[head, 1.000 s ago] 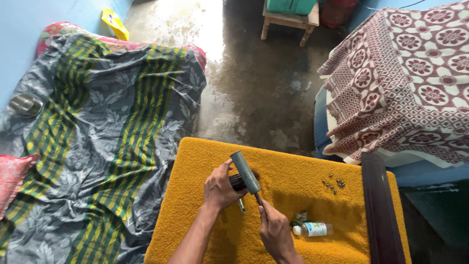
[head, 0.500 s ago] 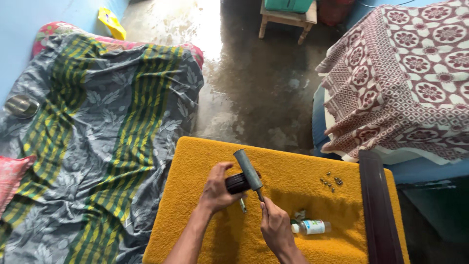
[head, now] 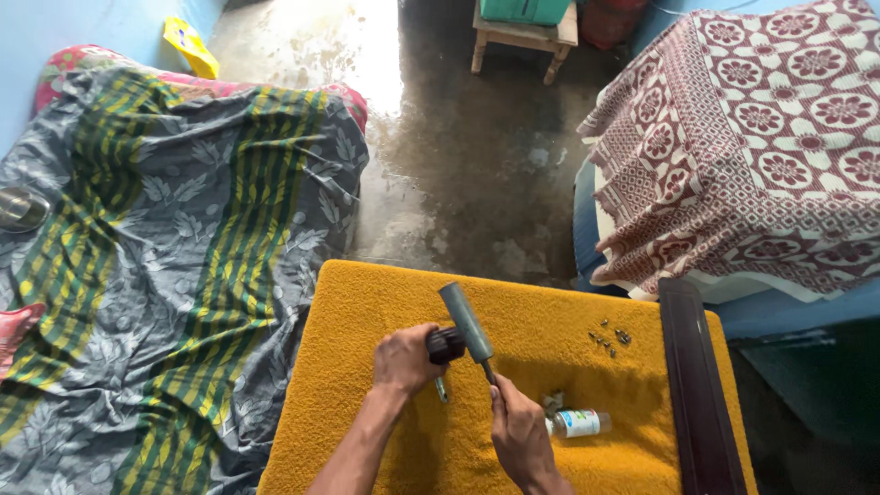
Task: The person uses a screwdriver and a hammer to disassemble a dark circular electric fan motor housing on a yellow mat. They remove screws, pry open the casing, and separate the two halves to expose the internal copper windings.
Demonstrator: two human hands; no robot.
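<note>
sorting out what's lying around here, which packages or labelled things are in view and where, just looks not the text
Small bottle: lies on its side on the yellow mat, just right of the right hand; white, with a blue-green label.
Yellow packet: on the floor at the top left, by the blue wall, beyond the striped blanket; flat, bright yellow with small dark print.
No signs or screens show.

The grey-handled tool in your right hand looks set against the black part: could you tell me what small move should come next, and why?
Probably a slow twist of the grey-handled tool while the left hand steadies the black part. The right hand grips low on the shaft, whose tip seems to meet the part, which is held above the yellow mat. Small screws already lie loose there.
</note>
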